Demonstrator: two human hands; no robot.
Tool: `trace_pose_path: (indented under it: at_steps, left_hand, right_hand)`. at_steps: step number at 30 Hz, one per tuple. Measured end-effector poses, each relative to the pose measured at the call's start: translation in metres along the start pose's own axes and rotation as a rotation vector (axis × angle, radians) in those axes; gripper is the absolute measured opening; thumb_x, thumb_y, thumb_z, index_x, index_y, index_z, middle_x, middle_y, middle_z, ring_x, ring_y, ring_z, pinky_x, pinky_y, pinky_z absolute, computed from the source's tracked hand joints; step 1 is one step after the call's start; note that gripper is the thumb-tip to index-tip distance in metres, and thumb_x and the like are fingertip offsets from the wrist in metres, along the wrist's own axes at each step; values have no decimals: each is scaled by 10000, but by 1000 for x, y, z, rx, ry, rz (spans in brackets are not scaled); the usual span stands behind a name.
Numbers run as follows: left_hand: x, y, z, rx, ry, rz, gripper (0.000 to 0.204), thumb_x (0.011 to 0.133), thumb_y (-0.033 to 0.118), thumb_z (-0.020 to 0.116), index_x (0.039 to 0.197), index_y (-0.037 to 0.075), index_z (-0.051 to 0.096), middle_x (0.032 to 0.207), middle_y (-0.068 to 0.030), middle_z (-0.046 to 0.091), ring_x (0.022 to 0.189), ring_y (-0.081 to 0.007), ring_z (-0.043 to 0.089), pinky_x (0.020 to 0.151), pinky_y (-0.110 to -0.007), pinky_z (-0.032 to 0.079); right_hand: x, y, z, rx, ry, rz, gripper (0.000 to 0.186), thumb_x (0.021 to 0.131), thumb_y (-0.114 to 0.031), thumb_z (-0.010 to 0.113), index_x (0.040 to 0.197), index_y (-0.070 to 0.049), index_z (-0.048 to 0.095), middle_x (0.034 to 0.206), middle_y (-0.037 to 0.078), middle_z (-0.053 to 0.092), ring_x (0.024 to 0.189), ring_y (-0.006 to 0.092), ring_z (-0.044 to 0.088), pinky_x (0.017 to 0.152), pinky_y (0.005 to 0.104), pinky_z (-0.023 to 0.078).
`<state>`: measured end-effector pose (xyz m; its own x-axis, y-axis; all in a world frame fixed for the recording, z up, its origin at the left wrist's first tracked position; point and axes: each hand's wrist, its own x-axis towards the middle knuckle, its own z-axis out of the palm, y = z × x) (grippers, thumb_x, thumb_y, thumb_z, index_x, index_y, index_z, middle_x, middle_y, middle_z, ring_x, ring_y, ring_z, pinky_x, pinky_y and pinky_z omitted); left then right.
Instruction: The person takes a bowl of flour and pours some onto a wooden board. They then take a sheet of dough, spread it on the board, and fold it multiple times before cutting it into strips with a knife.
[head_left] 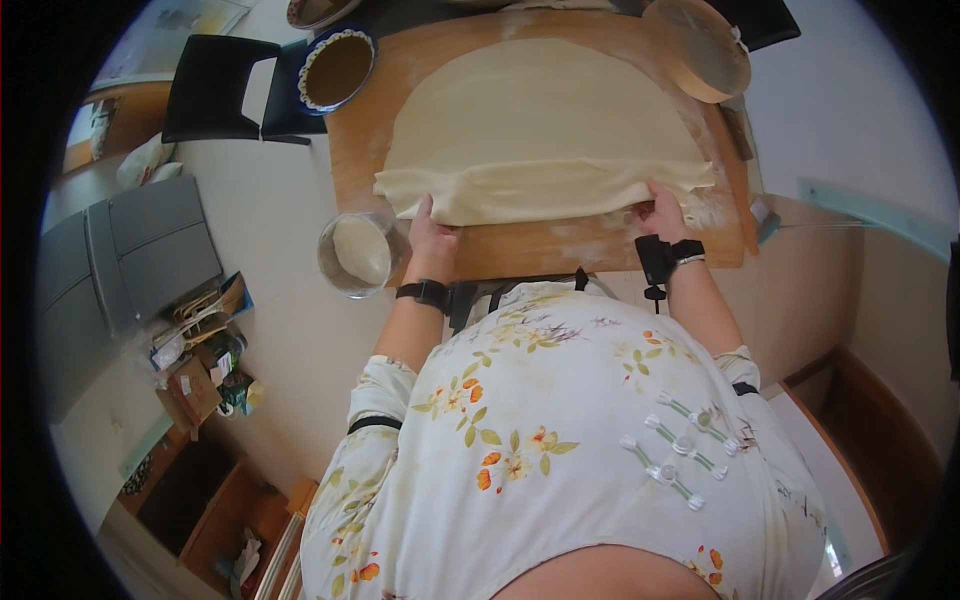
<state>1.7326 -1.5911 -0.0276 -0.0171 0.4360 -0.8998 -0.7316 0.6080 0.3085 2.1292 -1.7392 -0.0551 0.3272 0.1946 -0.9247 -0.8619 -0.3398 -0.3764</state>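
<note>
One large, pale cream sheet of rolled dough, rounded along its far edge, lies between the two grips and spreads away beyond them, its near edge doubled over in a thick, rumpled fold. The left grip pinches the fold near its left end, thumb laid over the dough and the fingers mostly hidden below; the right grip pinches it near the right end, thumb on top, fingers curled at the lower edge. Beneath the dough, reaching past both grips, is a light brown wooden worktop dusted with white flour, thickest just beside the right grip. Just left of the left grip stands a clear round container holding pale powder. Farther off, beyond the left grip and at the worktop's far left corner, sits a blue round bowl with a white scalloped pattern inside its rim, filled with something brown; a black chair stands to its left. Well beyond the right grip, at the far right corner, rests a round, light-wood-rimmed sieve. A black strapped device sits at the wrist behind the right grip, and a dark watch behind the left.
</note>
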Motion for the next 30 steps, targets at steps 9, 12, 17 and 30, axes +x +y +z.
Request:
trace_pose_path:
  at_steps: [9, 12, 17, 30]
  left_hand:
    - [20, 33, -6, -11, -228, 240, 308, 1047, 216, 552, 1312, 59, 544, 1293, -92, 622, 1192, -271, 607, 1042, -469, 510]
    - [1, 32, 32, -3, -211, 222, 319, 1062, 256, 523, 1312, 58, 541, 1288, -93, 623, 1211, -274, 592, 1039, -476, 510]
    - [9, 58, 53, 47, -156, 341, 311, 1062, 236, 522, 1301, 37, 548, 1262, -114, 631, 1177, -280, 608, 1017, -473, 513]
    - [77, 93, 37, 343, 126, 518, 259, 967, 92, 512, 1165, -11, 643, 1149, -140, 696, 1057, -287, 669, 949, -428, 540]
  right_hand:
    - [-20, 3, 27, 461, -226, -105, 232, 1001, -191, 622, 1182, -46, 606, 1166, 93, 682, 1065, 255, 666, 924, 397, 569]
    - [5, -9, 4, 496, -265, -161, 246, 990, -163, 638, 1199, -39, 602, 1175, 96, 678, 1084, 263, 658, 939, 407, 560]
    - [-7, -38, 23, 380, -168, -361, 264, 947, -93, 697, 1193, -70, 604, 1144, 70, 678, 1051, 238, 663, 873, 411, 572]
    - [8, -96, 27, -132, 18, -621, 323, 913, -78, 724, 1203, -49, 585, 1060, 91, 678, 864, 212, 672, 672, 357, 555]
